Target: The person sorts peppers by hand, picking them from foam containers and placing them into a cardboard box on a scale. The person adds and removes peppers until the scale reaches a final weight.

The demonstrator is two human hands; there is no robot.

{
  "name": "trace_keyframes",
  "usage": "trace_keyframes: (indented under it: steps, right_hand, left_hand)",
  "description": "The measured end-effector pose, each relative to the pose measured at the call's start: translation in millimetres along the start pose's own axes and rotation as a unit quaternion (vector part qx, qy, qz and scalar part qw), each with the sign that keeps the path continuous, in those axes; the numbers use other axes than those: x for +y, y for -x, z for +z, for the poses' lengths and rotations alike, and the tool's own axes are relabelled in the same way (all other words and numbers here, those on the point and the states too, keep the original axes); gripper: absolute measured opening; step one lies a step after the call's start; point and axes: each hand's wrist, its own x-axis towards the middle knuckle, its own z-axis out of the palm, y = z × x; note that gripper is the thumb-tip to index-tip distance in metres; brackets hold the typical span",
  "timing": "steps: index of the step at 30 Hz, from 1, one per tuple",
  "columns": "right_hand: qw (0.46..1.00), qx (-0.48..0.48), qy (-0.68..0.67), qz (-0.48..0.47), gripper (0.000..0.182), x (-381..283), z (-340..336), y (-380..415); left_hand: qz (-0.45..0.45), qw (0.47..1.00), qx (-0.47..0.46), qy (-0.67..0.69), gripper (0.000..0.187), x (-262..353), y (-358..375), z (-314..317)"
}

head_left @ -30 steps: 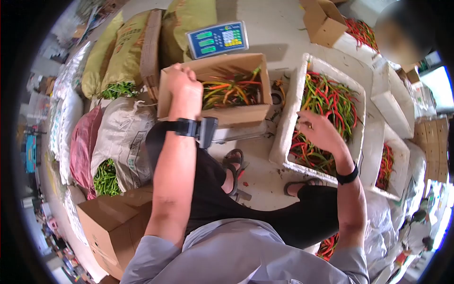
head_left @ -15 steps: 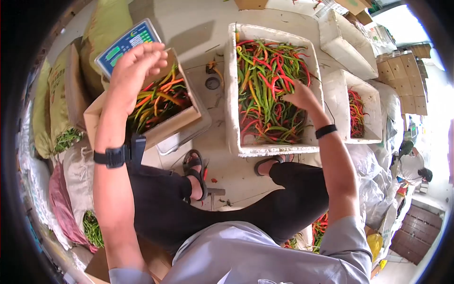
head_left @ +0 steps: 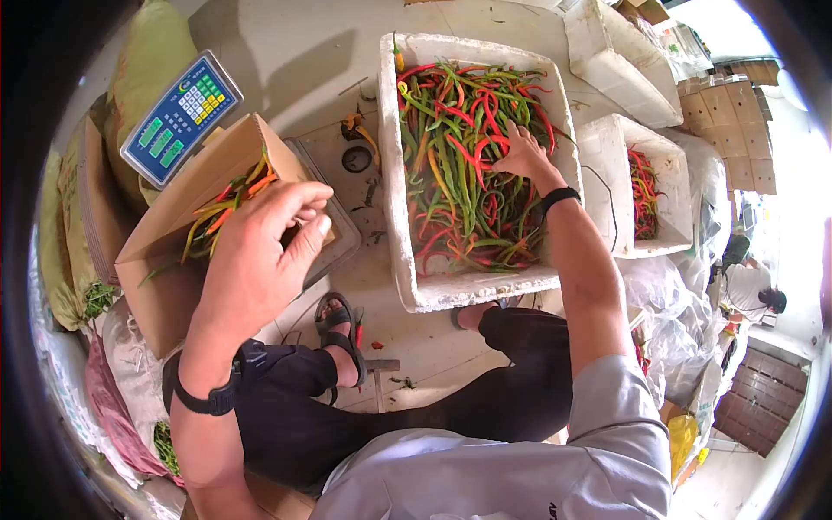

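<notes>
My right hand (head_left: 526,160) is over the white foam box (head_left: 397,234), its fingers spread on the heap of long red and green chili peppers (head_left: 451,173). I see nothing gripped in it. In front of the cardboard box (head_left: 147,260) hangs my left hand (head_left: 277,238), its fingers curled in and the thumb close to them; no pepper sticks out of it. Orange, red and green chili peppers (head_left: 217,212) lie in that box, partly hidden by this hand. A platform scale (head_left: 342,247) with a blue display (head_left: 182,119) supports the cardboard box.
To the right stands a smaller foam box (head_left: 676,212) with chili peppers, and another foam box (head_left: 620,61) is behind it. Sacks (head_left: 152,61) line the left side. Plastic bags (head_left: 663,312) lie at right. Another person (head_left: 750,290) is at the far right.
My left hand has come down and nearer, away from the scale's display. My right hand has shifted slightly left and up over the peppers, fingers now spread. The whole view has shifted a little.
</notes>
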Motion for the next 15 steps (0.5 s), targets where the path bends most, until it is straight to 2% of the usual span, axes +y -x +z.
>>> trace_keyframes:
  steps: [2,3,5,6,11,13,15]
  right_hand:
    - [0.995,0.057,-0.073,-0.025,0.101,6,13,-10]
    - [0.995,0.056,-0.076,-0.022,0.101,2,6,-8]
    - [0.999,0.019,0.04,-0.014,0.065,-11,-10,-10]
    - [0.991,0.105,0.073,-0.043,0.042,-16,0,-6]
    - [0.989,0.143,-0.019,0.021,0.035,-18,-6,-15]
    - [0.98,0.156,-0.105,0.069,0.034,-6,-15,-16]
    - [0.963,0.223,-0.153,0.001,0.035,18,-11,-30]
  left_hand:
    - [0.019,0.999,-0.019,-0.043,0.023,4,0,2]
    - [0.038,0.995,-0.035,-0.084,0.023,5,0,4]
    - [0.039,0.995,-0.042,-0.081,0.024,7,-1,7]
    - [0.035,0.995,-0.054,-0.08,0.027,8,0,8]
    - [0.027,0.993,-0.066,-0.089,0.029,8,0,10]
    - [0.029,0.993,-0.064,-0.098,0.029,9,0,8]
    - [0.033,0.991,-0.066,-0.108,0.029,10,0,7]
